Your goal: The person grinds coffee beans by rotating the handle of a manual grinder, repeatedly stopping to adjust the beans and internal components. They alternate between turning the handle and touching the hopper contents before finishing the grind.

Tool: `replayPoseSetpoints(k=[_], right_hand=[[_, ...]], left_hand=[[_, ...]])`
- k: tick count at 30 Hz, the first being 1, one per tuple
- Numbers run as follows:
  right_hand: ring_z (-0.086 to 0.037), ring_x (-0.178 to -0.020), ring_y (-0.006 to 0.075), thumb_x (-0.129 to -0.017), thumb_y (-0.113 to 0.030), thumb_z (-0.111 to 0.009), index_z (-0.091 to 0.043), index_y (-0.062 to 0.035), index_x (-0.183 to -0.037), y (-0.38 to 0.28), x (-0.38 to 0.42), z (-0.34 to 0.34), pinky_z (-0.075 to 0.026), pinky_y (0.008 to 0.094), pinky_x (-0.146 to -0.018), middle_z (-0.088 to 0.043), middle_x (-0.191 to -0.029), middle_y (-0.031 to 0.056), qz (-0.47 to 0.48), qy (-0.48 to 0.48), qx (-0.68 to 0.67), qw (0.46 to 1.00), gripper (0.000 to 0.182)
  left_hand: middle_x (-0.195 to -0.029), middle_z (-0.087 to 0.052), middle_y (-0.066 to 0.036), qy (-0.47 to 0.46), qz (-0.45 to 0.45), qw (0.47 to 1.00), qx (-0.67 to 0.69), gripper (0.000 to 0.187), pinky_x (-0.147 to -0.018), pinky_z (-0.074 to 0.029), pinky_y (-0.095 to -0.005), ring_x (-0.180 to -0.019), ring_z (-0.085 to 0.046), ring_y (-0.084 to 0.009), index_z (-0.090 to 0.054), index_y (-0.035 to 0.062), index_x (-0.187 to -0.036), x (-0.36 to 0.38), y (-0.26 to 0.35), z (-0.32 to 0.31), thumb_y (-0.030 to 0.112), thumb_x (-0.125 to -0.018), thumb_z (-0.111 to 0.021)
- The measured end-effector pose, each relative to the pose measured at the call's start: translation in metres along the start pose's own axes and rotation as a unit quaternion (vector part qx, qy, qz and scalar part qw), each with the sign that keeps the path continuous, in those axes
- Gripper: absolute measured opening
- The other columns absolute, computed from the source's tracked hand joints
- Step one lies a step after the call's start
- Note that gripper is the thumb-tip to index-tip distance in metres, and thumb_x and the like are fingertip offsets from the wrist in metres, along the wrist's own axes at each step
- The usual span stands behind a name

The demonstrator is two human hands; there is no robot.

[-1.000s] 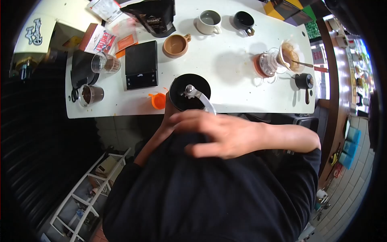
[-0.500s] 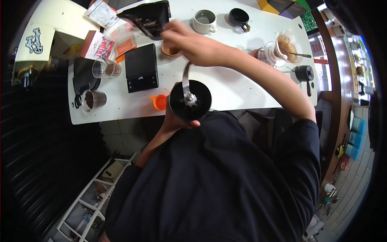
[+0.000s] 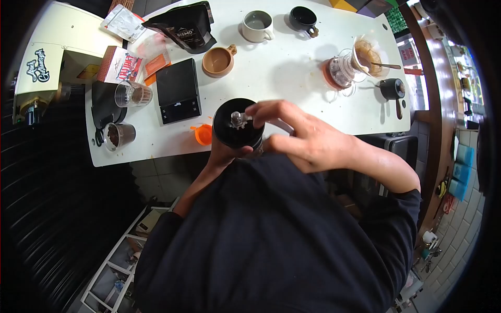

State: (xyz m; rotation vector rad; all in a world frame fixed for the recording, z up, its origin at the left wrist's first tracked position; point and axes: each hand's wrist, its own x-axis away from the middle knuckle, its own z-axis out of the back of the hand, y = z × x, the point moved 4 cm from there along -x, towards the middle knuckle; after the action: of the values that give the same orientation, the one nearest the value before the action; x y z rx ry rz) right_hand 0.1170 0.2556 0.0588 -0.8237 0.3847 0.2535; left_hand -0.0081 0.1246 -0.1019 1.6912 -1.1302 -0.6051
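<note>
Right hand (image 3: 305,138) had swung the crank back from the far side toward me, fingers closed on the handle, while my left hand (image 3: 224,156) gripped the black hand grinder (image 3: 237,125) at the white table (image 3: 292,68) edge, so I figured grinding was mid-turn.

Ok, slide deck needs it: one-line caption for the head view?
Left hand grips a black round hand grinder; right hand holds its crank above the white table.

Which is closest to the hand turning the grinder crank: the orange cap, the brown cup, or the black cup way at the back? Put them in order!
From the right hand:
1. Orange cap, at the table's near edge.
2. Brown cup, mid-table, beyond the grinder.
3. Black cup, at the far edge.
</note>
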Motion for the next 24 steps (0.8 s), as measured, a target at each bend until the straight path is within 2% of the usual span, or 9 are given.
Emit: replayPoseSetpoints(k=[1, 3, 4, 5, 7, 11, 19, 21, 24], right_hand=[[-0.052, -0.128, 0.04, -0.075, 0.01, -0.061, -0.056, 0.0, -0.088, -0.005, 0.001, 0.002, -0.054, 0.045, -0.097, -0.051, -0.12, 0.021, 0.013, -0.022, -0.013, 1.0, 0.018], [-0.053, -0.126, 0.0394, -0.08, 0.001, -0.066, -0.057, 0.0, -0.091, -0.015, 0.003, -0.014, -0.049, 0.0495, -0.105, -0.052, -0.118, 0.0202, 0.034, -0.067, -0.128, 0.989, 0.014], [-0.053, -0.125, 0.0388, -0.083, -0.005, -0.066, -0.058, -0.0006, -0.094, -0.027, 0.009, -0.037, -0.045, 0.0513, -0.109, -0.052, -0.118, 0.0198, 0.079, -0.084, -0.133, 0.984, 0.014], [-0.053, -0.124, 0.0381, -0.087, -0.01, -0.066, -0.058, -0.0012, -0.098, -0.037, 0.008, -0.058, -0.042, 0.0531, -0.112, -0.053, -0.118, 0.0194, 0.124, -0.101, -0.135, 0.978, 0.016], [-0.053, -0.119, 0.0376, -0.089, -0.016, -0.065, -0.057, -0.0019, -0.104, -0.053, -0.021, -0.065, -0.039, 0.0547, -0.114, -0.053, -0.111, 0.0179, 0.296, -0.055, -0.048, 0.952, 0.023], [-0.055, -0.11, 0.0388, -0.093, -0.014, -0.048, -0.055, 0.0002, -0.111, -0.033, -0.076, -0.082, -0.032, 0.05, -0.12, -0.047, -0.113, 0.0194, 0.295, -0.046, -0.084, 0.951, 0.024], [-0.052, -0.117, 0.0388, -0.085, -0.008, -0.06, -0.056, -0.0001, -0.123, 0.011, -0.114, -0.082, -0.044, 0.0452, -0.098, -0.045, -0.127, 0.0229, 0.249, -0.091, -0.035, 0.964, 0.039], [-0.052, -0.12, 0.0374, -0.086, -0.005, -0.058, -0.054, -0.0009, -0.126, 0.024, -0.117, -0.08, -0.044, 0.0428, -0.102, -0.044, -0.13, 0.0217, 0.197, -0.117, -0.033, 0.973, 0.041], [-0.054, -0.116, 0.0325, -0.09, -0.002, -0.052, -0.05, -0.0054, -0.122, 0.085, -0.11, -0.06, -0.047, 0.0398, -0.1, -0.046, -0.12, 0.0164, 0.193, 0.01, -0.011, 0.981, 0.032]], left_hand=[[-0.118, -0.064, -0.007, -0.027, -0.031, 0.999, -0.018, 0.103, -0.096, -0.053, -0.0341, -0.108, -0.063, -0.0166, -0.05, 0.0015, -0.133, -0.004, 0.001, 0.0, 0.038, -0.051, -0.101], [-0.107, -0.069, -0.007, 0.013, 0.121, 0.98, -0.155, 0.094, -0.089, -0.055, -0.0342, -0.097, -0.067, -0.015, -0.054, 0.0016, -0.126, -0.005, 0.002, 0.001, 0.033, -0.051, -0.101], [-0.098, -0.071, -0.006, -0.013, -0.011, 0.953, -0.303, 0.089, -0.083, -0.056, -0.0333, -0.09, -0.068, -0.0136, -0.056, 0.0022, -0.12, -0.018, 0.021, -0.018, 0.035, -0.05, -0.1], [-0.099, -0.072, -0.006, -0.043, -0.08, 0.961, -0.261, 0.09, -0.082, -0.057, -0.032, -0.089, -0.07, -0.0156, -0.056, 0.0031, -0.119, -0.02, 0.009, -0.027, 0.041, -0.05, -0.099], [-0.112, -0.07, -0.009, -0.104, -0.077, 0.923, -0.362, 0.095, -0.092, -0.055, -0.0357, -0.103, -0.068, -0.0215, -0.055, 0.0031, -0.124, -0.019, 0.026, -0.051, 0.044, -0.05, -0.099], [-0.114, -0.067, -0.009, -0.123, -0.006, 0.917, -0.38, 0.097, -0.094, -0.053, -0.0361, -0.107, -0.066, -0.0209, -0.055, 0.0037, -0.125, -0.008, 0.019, -0.047, 0.045, -0.05, -0.099], [-0.121, -0.062, -0.008, -0.095, 0.17, 0.906, -0.375, 0.1, -0.1, -0.049, -0.0369, -0.115, -0.061, -0.0195, -0.053, 0.0049, -0.128, 0.016, -0.01, -0.005, 0.046, -0.049, -0.1], [-0.132, -0.056, -0.01, -0.244, -0.064, 0.899, -0.357, 0.109, -0.107, -0.043, -0.0397, -0.127, -0.053, -0.0219, -0.046, 0.0039, -0.137, 0.015, 0.001, -0.018, 0.046, -0.051, -0.1], [-0.124, -0.061, -0.011, -0.16, -0.081, 0.959, -0.221, 0.104, -0.101, -0.049, -0.0383, -0.115, -0.061, -0.0218, -0.051, -0.0006, -0.131, 0.011, 0.005, -0.012, 0.052, -0.054, -0.096]])
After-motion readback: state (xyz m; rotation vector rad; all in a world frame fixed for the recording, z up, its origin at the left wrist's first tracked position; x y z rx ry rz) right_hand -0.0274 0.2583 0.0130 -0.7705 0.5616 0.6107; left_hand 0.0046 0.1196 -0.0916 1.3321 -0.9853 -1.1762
